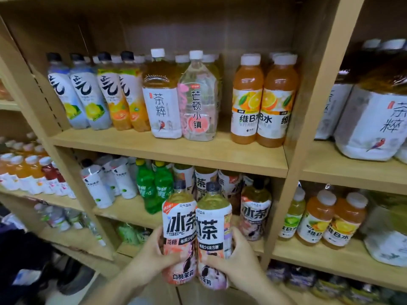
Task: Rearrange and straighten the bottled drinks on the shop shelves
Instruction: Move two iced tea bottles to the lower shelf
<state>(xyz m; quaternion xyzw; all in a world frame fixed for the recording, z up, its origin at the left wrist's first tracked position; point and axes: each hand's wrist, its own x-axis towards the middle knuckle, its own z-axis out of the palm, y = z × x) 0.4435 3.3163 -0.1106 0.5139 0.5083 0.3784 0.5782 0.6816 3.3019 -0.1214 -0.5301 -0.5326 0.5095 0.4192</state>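
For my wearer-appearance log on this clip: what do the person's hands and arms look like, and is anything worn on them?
The left hand and the right hand are bare, with no gloves. The left forearm and right forearm are uncovered down to the frame's lower edge: no sleeve or cuff shows. No ring, watch or bracelet is visible.

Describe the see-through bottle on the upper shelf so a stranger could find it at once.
Start at the upper shelf of the middle wooden bay. Near its middle, on the picture's right of an amber tea bottle, stands the clear bottle, with a gap on its other side. It alone holds colourless liquid, and its label shows a pink fruit.
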